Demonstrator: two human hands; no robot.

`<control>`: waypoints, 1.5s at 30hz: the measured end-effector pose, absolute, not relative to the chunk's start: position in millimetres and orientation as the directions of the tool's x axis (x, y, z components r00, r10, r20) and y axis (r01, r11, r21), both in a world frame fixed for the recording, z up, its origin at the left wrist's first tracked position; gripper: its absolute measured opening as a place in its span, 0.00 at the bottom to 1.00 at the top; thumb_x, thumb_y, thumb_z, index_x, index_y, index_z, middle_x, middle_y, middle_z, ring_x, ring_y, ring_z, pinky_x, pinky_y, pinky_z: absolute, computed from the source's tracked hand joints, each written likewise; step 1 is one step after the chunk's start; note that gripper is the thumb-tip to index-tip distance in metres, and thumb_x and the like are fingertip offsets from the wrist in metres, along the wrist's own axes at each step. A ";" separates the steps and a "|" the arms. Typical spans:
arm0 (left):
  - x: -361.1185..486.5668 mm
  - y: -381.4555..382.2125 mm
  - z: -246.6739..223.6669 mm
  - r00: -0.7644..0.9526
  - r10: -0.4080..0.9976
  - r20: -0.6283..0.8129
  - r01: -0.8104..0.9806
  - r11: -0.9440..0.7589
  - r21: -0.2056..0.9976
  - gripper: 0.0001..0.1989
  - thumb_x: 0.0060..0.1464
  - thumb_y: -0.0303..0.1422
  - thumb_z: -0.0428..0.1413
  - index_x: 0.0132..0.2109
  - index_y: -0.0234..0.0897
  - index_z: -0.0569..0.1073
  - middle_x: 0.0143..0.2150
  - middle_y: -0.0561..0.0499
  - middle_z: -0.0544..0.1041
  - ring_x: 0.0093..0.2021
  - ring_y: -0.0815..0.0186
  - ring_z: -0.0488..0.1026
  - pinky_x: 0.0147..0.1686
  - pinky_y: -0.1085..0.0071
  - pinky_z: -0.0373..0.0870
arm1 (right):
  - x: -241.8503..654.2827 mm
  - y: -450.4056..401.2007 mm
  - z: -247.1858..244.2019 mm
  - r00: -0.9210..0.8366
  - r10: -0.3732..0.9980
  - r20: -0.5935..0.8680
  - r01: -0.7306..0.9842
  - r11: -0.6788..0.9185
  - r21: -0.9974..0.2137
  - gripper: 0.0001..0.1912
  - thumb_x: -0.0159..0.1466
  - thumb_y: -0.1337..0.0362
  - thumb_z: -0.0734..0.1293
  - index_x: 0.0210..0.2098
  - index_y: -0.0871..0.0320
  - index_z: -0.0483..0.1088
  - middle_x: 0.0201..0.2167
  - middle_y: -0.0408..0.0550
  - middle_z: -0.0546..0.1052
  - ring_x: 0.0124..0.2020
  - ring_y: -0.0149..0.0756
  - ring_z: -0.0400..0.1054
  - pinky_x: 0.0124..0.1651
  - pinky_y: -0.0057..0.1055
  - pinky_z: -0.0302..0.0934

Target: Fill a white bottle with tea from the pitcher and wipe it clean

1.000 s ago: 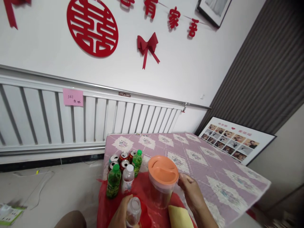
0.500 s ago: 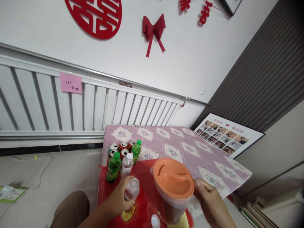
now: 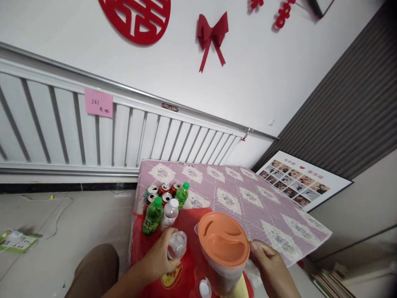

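My left hand is wrapped round a clear plastic bottle whose open mouth faces up, without a cap. My right hand grips the handle side of a translucent pitcher, which has an orange lid and dark contents. The pitcher tilts slightly toward the bottle, and the two are apart. Below, near the bottom edge, stands a small clear container with a white top. Beyond my left hand are a white-capped bottle, a green bottle and another green bottle.
Several opened drink cans cluster behind the bottles. A red cloth covers the near part of the table with its purple floral cover. A yellow item lies under the pitcher. A photo board leans at the right; a power strip is on the floor.
The view has shifted a little, so the wall and table appear further right. The pitcher and the held bottle are slightly closer together. Both hands keep their holds.
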State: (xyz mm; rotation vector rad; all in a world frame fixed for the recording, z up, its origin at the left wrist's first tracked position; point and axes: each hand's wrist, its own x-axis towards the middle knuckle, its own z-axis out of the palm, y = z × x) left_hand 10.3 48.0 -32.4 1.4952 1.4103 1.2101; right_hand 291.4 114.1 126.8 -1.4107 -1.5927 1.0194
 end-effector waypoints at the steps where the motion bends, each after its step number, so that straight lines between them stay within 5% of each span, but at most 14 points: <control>1: 10.3 47.8 -31.1 -0.049 0.988 0.146 0.290 -0.126 0.949 0.39 0.40 0.21 0.60 0.61 0.38 0.59 0.61 0.39 0.69 0.59 0.54 0.69 0.59 0.61 0.65 | 290.2 114.5 126.5 -0.095 0.995 0.037 0.391 0.071 -0.917 0.27 0.52 0.38 0.69 0.18 0.56 0.70 0.19 0.43 0.70 0.24 0.36 0.61 0.28 0.30 0.59; 27: 10.1 46.8 -27.0 -0.056 0.984 0.167 0.267 -0.147 0.952 0.38 0.40 0.21 0.61 0.59 0.38 0.61 0.59 0.41 0.70 0.57 0.55 0.70 0.58 0.61 0.66 | 272.7 120.1 126.9 -0.129 0.990 0.050 0.543 0.113 -0.832 0.27 0.54 0.39 0.65 0.16 0.54 0.57 0.19 0.37 0.54 0.24 0.31 0.49 0.27 0.28 0.48; 45: 9.4 45.8 -21.6 -0.066 0.985 0.161 0.264 -0.139 0.954 0.39 0.38 0.21 0.62 0.60 0.39 0.61 0.61 0.40 0.69 0.60 0.53 0.68 0.61 0.59 0.63 | 264.3 118.5 136.0 -0.209 0.978 0.017 0.613 0.145 -0.777 0.26 0.56 0.40 0.64 0.18 0.54 0.58 0.20 0.39 0.56 0.26 0.33 0.51 0.29 0.28 0.51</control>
